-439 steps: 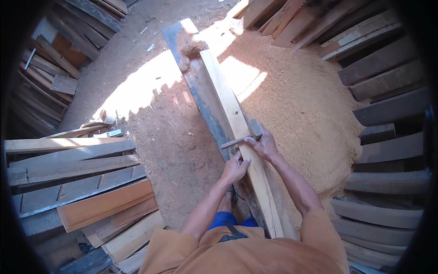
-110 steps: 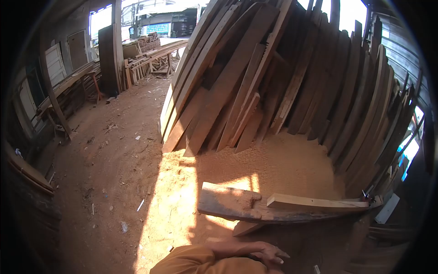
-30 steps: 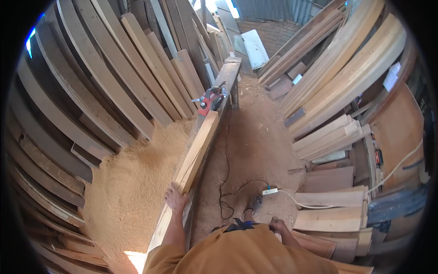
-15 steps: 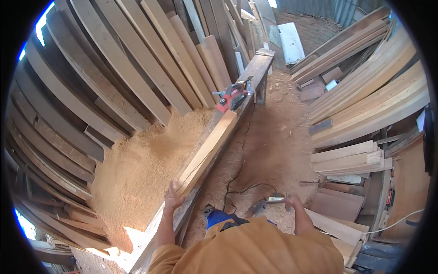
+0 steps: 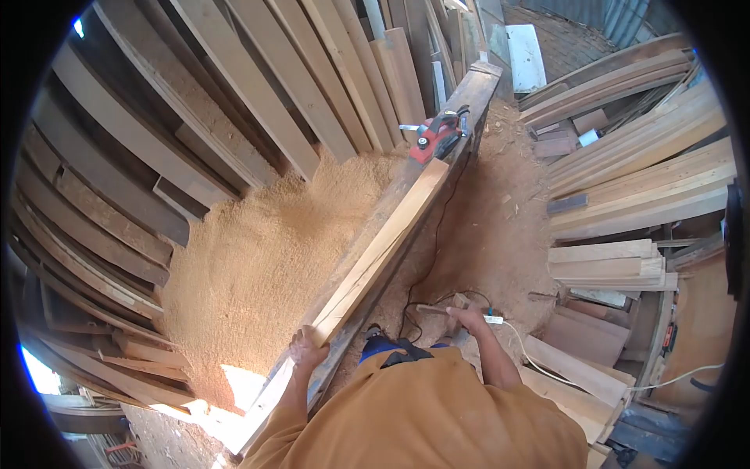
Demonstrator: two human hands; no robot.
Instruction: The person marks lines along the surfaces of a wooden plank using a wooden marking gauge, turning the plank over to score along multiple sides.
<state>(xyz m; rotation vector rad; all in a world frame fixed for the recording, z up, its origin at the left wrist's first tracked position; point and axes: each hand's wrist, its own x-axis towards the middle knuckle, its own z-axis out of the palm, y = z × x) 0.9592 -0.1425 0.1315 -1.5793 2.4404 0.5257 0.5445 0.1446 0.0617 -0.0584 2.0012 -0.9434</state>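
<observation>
Pale wood forms the beam (image 5: 384, 248) lying along the bench (image 5: 475, 92); on its near part rests the left hand (image 5: 308, 349), forearm reaching forward, fingers bent over it (whether they clamp, I cannot tell). Right of the beam and apart from it, the right hand (image 5: 469, 319), forearm angled inward, grips a small wooden tool (image 5: 432, 309). Just past the beam's far end sits a red planer (image 5: 437, 141).

Timber (image 5: 379, 252): wood, matt, smooth-ish w/ dark cracks. Handheld tool (image 5: 431, 309): matt wood. Bench (image 5: 473, 94): rough, worn wood. Planer (image 5: 436, 141), far: red plastic + metal bits. Sawdust (image 5: 258, 266), L: matt, grainy. Shirt (image 5: 426, 406), near: matt cloth. Sheet (image 5: 621, 22), far R: corrugated metal.
</observation>
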